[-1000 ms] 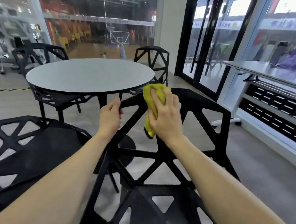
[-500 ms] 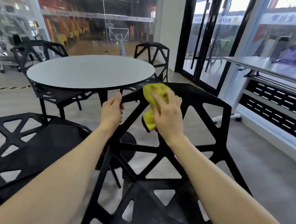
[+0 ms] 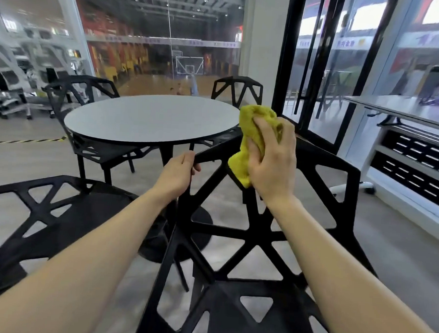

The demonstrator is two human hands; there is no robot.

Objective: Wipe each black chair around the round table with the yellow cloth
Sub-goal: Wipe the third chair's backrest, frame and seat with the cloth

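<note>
Yellow cloth bunched in right hand

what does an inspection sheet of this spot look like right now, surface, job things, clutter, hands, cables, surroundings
surface: round table, grey top, nothing seen on it
job's things: yellow cloth bunched against the top rail of the nearest black chair; three other black chairs around the table
clutter: nothing seen
grippers: right hand grips the cloth; left hand grips the chair's top rail
cables: nothing seen
surroundings: glass doors on the right, white side table, sports hall behind glass
</note>
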